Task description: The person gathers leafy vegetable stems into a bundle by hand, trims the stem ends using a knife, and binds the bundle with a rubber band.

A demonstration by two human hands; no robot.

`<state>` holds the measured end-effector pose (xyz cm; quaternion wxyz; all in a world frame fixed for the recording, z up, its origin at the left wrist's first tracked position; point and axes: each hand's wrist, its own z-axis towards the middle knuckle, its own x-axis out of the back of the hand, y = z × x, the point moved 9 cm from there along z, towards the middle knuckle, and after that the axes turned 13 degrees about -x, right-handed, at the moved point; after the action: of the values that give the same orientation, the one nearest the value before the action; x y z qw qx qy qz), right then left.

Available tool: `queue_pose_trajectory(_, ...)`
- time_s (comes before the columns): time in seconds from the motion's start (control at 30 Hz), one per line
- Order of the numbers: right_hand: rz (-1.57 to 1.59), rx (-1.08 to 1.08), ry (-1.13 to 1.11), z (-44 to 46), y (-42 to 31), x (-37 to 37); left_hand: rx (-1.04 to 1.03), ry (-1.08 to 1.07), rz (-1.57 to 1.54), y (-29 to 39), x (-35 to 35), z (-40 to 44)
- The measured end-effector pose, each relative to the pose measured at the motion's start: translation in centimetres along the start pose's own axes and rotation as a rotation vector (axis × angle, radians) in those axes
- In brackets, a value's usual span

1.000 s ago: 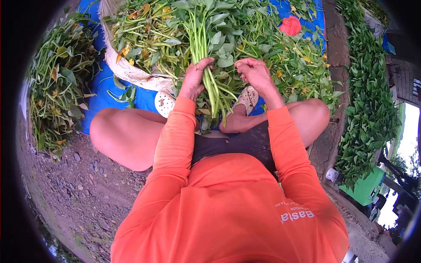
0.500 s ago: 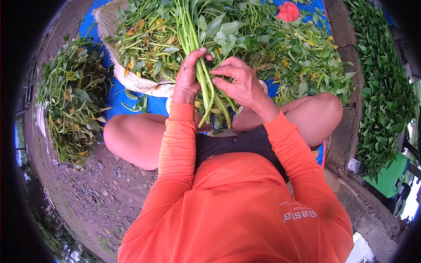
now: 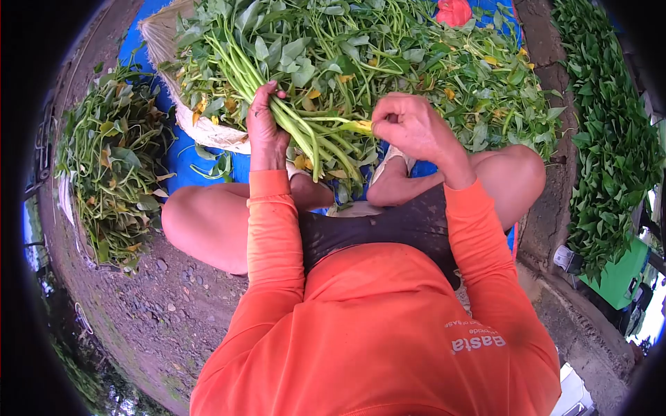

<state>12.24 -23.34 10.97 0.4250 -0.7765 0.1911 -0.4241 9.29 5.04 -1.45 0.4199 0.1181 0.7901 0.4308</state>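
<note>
Two bare hands work over the greens. The left hand (image 3: 266, 125) is curled closed around a bunch of long green stems (image 3: 283, 114), which slants from the leafy end at far left to the cut-looking ends nearer the middle, above the lower legs. The right hand (image 3: 415, 132), just right of those ends, has its fingers bent in and nearly closed, thumb and fingertips pinching the tip of a yellow leaf (image 3: 357, 127).

Beyond the hands, a broad pile of leafy greens (image 3: 388, 52) spreads over a pale sack (image 3: 222, 138) and blue sheet (image 3: 186, 161). Another leafy heap (image 3: 114, 170) sits at left, a dark green row of leaves (image 3: 610, 139) at right, and a red object (image 3: 454, 12) at the far side.
</note>
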Motion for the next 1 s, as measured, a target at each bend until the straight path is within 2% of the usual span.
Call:
queue_pose_trajectory(0.03, -0.049, -0.051, 0.177, 0.4, 1.1, 3.3, -0.047, 0.040, 0.049, 1.6, 1.1, 0.5)
queue_pose_trajectory(0.1, -0.771, 0.031, 0.882, 0.3, 2.8, 7.9, -0.123, 0.138, 0.198, 5.5, 2.9, 0.8)
queue_pose_trajectory(0.2, -0.106, -0.264, 0.497, 6.8, 9.4, 4.9, -0.182, 0.180, 0.241, 8.5, 3.3, 0.2)
queue_pose_trajectory(0.27, -0.013, -0.256, 0.247, 10.3, 9.5, -1.3, -0.186, 0.179, 0.229, 8.8, 2.8, -0.4)
queue_pose_trajectory(0.33, -0.190, -0.400, 0.192, 12.8, 11.4, -6.0, -0.176, 0.167, 0.241, 8.3, 3.5, -0.7)
queue_pose_trajectory(0.4, -0.375, -0.335, 0.334, 13.5, 10.3, -8.1, -0.151, 0.210, 0.241, 7.4, 4.0, -1.0)
queue_pose_trajectory(0.53, -0.349, -0.310, 0.359, 14.8, 11.6, -8.7, -0.111, 0.235, 0.245, 6.8, 4.1, -1.4)
queue_pose_trajectory(0.57, -0.312, -0.230, 0.502, 14.8, 11.3, -7.4, -0.120, 0.245, 0.250, 7.1, 3.8, -1.5)
queue_pose_trajectory(0.7, 0.134, -0.383, 0.551, 13.1, 11.5, -1.1, -0.138, 0.226, 0.242, 6.3, 4.3, -0.2)
queue_pose_trajectory(0.73, 0.348, -0.547, 0.436, 12.5, 11.9, -0.4, -0.145, 0.211, 0.232, 6.0, 3.8, 0.2)
queue_pose_trajectory(0.8, 0.590, -0.560, 0.436, 11.0, 10.6, 1.7, -0.128, 0.191, 0.235, 5.3, 3.0, 0.4)
queue_pose_trajectory(1.0, 0.725, -0.571, 0.511, 6.9, 9.6, 5.2, -0.047, 0.099, 0.267, 2.8, 0.7, -0.4)
